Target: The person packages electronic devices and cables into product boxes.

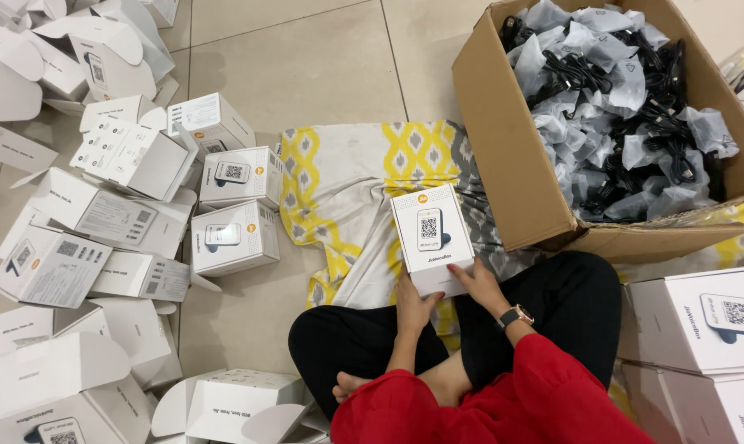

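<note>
Red sleeves [503, 403] fill the near edge, above black trousers folded cross-legged on the floor [306, 66]. Just past the knees, both hands close on 1 small white box [432, 238], held upright over a yellow-and-white patterned cloth [347, 173]. The left hand [415, 304] cups the box's lower left corner with fingers wrapped under it; the right hand [480, 284], a watch [516, 316] on its wrist, presses flat against the lower right edge. The box's lid looks shut, though I cannot tell if it is sealed. To the person's right stands a stack of larger white cartons [701, 325], closed. To the left, closer to the cloth, sit 3 closed small boxes [236, 205] in a loose cluster, and beyond and around them lies a scatter of open empty boxes [68, 247] with flaps up, many more than the closed ones. Farther off, at the right, a big brown cardboard box [512, 164] is heaped full of black cables in clear bags [619, 107]. Judging by that full load and the many open boxes, I would say the work is at an early stage, with only a few boxes finished and most left to go.
</note>
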